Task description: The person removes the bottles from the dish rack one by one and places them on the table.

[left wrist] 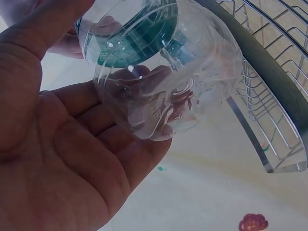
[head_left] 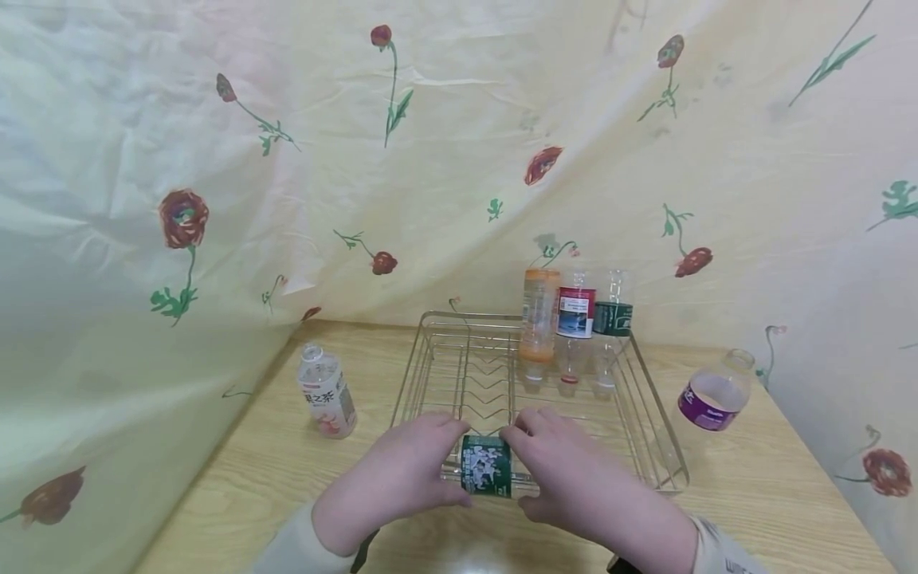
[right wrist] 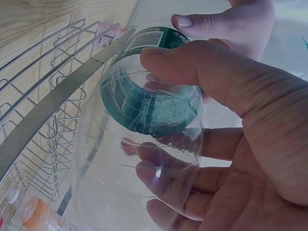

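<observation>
Both hands hold a clear plastic bottle (head_left: pixel 486 466) with a green label, lying sideways close over the front of the wire rack (head_left: pixel 659 406). At the bottle's left end my left hand (head_left: pixel 405 469) has its thumb and fingers round the plastic; the left wrist view shows the clear, ridged end of the bottle (left wrist: pixel 211 72) beside the palm. The right hand (head_left: pixel 574 470) grips the other end. In the right wrist view its thumb lies over the label and its fingers (right wrist: pixel 207 185) curl behind the clear wall.
Upside down at the rack's back right stand an orange-tinted bottle (head_left: pixel 539 319), a red-labelled bottle (head_left: pixel 576 312) and a green-labelled bottle (head_left: pixel 613 319). A peach-labelled bottle (head_left: pixel 327 395) stands on the wooden table left of the rack, a purple-labelled bottle (head_left: pixel 708 410) to its right. Flowered cloth (head_left: pixel 445 199) hangs behind.
</observation>
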Demonstrator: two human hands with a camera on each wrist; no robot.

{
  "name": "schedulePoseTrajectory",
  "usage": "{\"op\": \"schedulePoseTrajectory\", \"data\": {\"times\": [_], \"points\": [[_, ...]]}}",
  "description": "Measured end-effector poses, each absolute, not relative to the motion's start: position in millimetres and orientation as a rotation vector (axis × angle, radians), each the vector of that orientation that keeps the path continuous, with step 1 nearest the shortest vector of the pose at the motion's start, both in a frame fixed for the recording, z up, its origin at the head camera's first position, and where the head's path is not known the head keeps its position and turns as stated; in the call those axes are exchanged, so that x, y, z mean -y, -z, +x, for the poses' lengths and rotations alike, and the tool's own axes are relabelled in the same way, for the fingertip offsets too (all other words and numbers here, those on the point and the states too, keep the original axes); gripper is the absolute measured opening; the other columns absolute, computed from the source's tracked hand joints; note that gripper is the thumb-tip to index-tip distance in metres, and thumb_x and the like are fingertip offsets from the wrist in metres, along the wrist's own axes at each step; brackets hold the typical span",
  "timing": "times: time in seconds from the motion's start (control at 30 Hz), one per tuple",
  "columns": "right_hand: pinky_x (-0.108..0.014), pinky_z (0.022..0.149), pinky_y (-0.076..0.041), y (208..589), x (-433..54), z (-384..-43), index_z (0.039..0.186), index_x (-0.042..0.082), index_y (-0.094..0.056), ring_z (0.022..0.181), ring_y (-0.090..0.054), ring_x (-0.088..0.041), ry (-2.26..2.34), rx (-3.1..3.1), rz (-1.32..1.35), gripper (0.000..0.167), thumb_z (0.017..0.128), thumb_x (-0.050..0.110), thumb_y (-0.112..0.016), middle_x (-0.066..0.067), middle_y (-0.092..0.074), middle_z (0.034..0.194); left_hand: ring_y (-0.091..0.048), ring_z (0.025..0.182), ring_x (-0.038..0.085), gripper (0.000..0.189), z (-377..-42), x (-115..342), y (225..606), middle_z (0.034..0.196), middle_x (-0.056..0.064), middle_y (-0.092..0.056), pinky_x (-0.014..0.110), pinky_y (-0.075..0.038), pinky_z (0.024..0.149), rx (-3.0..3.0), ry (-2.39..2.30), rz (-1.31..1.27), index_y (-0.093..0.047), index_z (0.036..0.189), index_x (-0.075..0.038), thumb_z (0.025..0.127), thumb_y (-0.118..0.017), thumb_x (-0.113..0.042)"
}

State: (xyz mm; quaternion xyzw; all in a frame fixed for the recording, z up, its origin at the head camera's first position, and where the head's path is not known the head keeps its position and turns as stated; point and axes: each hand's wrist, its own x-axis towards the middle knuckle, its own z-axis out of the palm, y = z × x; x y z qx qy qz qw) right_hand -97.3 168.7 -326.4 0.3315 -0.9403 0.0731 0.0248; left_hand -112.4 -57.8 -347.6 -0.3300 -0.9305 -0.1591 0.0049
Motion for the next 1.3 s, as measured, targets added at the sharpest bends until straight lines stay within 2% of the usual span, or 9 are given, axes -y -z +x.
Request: {"op": "schedulePoseTrajectory", "data": {"times": [0.37, 0.57, 0.7, 0.87, 1.1, 1.3], "points": [[-0.043, 0.080, -0.053, 329, -168, -95, 0.117, 0.005, -0.067, 0.092, -0.053, -0.021, -0.218, 2.880, 1.027, 0.066, 0.060, 0.025, -0.095, 0.000, -0.056, 0.102, -0.062, 0.097, 0.013, 0.061, -114, 59, 350, 0.105, -0.004, -0.066, 0.032, -0.056, 0.081, 2.902, 0.511, -1.034, -0.070, 0.118, -0.011, 0.069, -0.095, -0.037], [-0.047, 0.084, -0.053, 329, -169, -95, 0.117, 0.005, -0.067, 0.096, -0.055, -0.022, -0.259, 2.895, 1.032, 0.065, 0.063, 0.029, -0.094, -0.001, -0.059, 0.105, -0.063, 0.100, 0.015, 0.065, -112, 60, 351, 0.110, -0.002, -0.068, 0.033, -0.056, 0.085, 2.913, 0.547, -1.039, -0.068, 0.123, -0.008, 0.070, -0.094, -0.035], [-0.044, 0.081, -0.055, 330, -174, -96, 0.120, 0.004, -0.067, 0.095, -0.057, -0.022, -0.333, 2.857, 1.046, 0.071, 0.064, 0.037, -0.094, -0.002, -0.059, 0.106, -0.063, 0.110, 0.020, 0.066, -110, 64, 350, 0.121, 0.002, -0.068, 0.038, -0.055, 0.093, 2.925, 0.625, -1.023, -0.067, 0.127, -0.007, 0.072, -0.093, -0.034], [-0.046, 0.088, -0.056, 326, -182, -95, 0.132, 0.000, -0.061, 0.106, -0.060, -0.026, -0.459, 2.813, 1.042, 0.083, 0.070, 0.047, -0.091, -0.007, -0.061, 0.120, -0.060, 0.119, 0.025, 0.069, -109, 72, 355, 0.130, 0.006, -0.065, 0.045, -0.051, 0.101, 2.910, 0.699, -0.974, -0.065, 0.132, -0.006, 0.074, -0.091, -0.034], [-0.052, 0.099, -0.051, 320, -195, -95, 0.146, 0.003, -0.050, 0.122, -0.057, -0.034, -0.616, 2.848, 0.923, 0.102, 0.076, 0.073, -0.075, -0.013, -0.055, 0.141, -0.061, 0.115, 0.022, 0.066, -109, 80, 364, 0.127, 0.003, -0.066, 0.045, -0.052, 0.097, 2.870, 0.822, -0.904, -0.065, 0.130, -0.008, 0.074, -0.091, -0.032], [-0.057, 0.104, -0.045, 319, -200, -94, 0.156, 0.009, -0.039, 0.133, -0.048, -0.036, -0.736, 2.872, 0.843, 0.110, 0.075, 0.076, -0.071, -0.014, -0.046, 0.151, -0.062, 0.115, 0.024, 0.069, -107, 85, 368, 0.128, 0.006, -0.066, 0.046, -0.053, 0.097, 2.863, 0.864, -0.876, -0.064, 0.132, -0.006, 0.074, -0.091, -0.031]]}}
